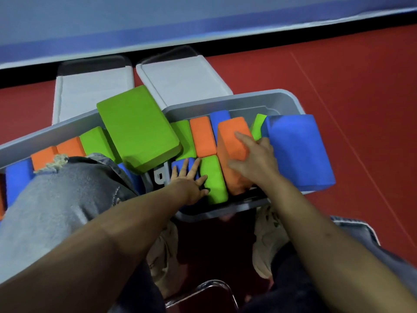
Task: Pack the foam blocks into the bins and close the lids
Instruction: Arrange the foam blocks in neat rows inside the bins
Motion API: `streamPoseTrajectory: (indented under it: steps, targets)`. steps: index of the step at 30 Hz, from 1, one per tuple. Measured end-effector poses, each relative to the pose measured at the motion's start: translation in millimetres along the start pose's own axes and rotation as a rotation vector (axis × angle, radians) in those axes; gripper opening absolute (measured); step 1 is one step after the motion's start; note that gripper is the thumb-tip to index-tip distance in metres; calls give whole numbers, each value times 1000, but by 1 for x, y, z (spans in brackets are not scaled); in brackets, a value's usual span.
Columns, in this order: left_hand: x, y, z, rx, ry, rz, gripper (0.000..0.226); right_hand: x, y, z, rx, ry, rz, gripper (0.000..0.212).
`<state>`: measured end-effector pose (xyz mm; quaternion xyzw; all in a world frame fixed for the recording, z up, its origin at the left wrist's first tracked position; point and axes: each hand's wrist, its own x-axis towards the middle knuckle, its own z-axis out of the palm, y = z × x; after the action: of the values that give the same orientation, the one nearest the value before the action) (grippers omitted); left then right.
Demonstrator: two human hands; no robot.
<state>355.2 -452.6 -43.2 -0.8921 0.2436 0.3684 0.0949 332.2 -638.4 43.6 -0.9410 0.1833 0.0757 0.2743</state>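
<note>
Right hand: grips orange block, apparently wedging it upright into the right bin. Left hand: fingers straight, steadying blue block. 2 lids open behind.

Orange foam block tilted under my right hand, half in right bin. Big blue block just right of it, overhanging rim. Green block beyond my left hand. Lids open behind.

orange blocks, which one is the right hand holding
The tilted orange block in the right bin, sticking up above its neighbours. The right hand grips its near end; the other orange blocks sit packed and untouched.
</note>
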Motion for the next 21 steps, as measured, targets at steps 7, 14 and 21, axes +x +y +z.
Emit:
streamPoseTrajectory:
  steps: [7,14,21]
  targets:
    - [-15,3,-5,-303,229,-56,62,-4,42,17,-65,-311,42,88]
    - [-11,-6,4,-123,64,18,79,4,67,66,-99,-414,6,85]
    - [3,-3,5,-74,-4,61,79,22,83,86,-150,-494,100,81]
